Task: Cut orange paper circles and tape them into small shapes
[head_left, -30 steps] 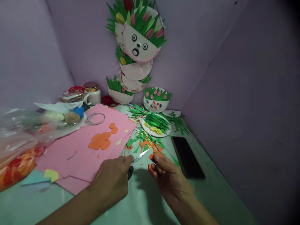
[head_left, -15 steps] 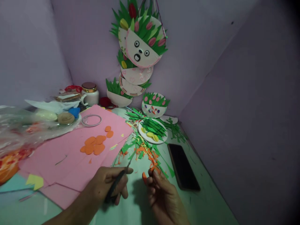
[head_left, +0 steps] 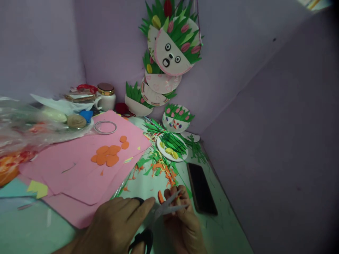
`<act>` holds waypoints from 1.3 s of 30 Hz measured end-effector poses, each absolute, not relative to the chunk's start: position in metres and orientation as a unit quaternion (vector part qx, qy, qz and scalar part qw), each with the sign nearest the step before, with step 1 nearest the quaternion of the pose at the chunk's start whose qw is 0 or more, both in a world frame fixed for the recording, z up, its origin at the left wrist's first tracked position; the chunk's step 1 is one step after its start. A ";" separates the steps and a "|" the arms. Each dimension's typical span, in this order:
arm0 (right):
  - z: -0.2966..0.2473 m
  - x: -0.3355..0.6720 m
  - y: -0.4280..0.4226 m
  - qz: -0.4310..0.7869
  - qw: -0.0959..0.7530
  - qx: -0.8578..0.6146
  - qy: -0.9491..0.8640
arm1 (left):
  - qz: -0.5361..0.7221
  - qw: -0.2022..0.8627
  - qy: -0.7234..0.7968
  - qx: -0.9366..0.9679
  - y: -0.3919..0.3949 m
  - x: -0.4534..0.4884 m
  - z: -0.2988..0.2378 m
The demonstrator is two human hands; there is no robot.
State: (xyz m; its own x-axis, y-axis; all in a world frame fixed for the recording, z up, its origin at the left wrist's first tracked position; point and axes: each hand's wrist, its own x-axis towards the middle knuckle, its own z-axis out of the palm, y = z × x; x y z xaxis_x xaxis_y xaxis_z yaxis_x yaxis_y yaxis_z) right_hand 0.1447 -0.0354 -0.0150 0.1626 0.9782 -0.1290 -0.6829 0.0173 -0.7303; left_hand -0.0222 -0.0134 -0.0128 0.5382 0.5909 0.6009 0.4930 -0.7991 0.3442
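Note:
My left hand (head_left: 113, 224) grips black-handled scissors (head_left: 161, 211), a finger and thumb in the loops. Their blades are spread and point right, over the fingers of my right hand (head_left: 182, 220). Pinched in that right hand is orange paper (head_left: 160, 197), mostly hidden by fingers and blades. Just beyond it lies a strip of orange and green paper scraps (head_left: 169, 174). Orange paper ovals (head_left: 112, 160) rest in a cluster on pink sheets (head_left: 71, 187) to the left.
A black phone (head_left: 202, 190) lies right of my hands. Behind the scraps stands a white plate (head_left: 159, 144) with green strips and yellow ovals. Paper-plate baskets (head_left: 172, 65) hang on the wall. A lidded mug (head_left: 107, 98) and plastic bags (head_left: 16, 123) sit at the left.
The scissors have swung from pointing away to pointing right, with blades now spread at my right hand. My left hand has moved right and turned its back up.

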 end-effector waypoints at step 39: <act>-0.020 0.139 -0.039 0.646 0.677 -0.291 -0.196 | 0.352 0.101 0.317 0.875 -0.017 -0.024 -0.001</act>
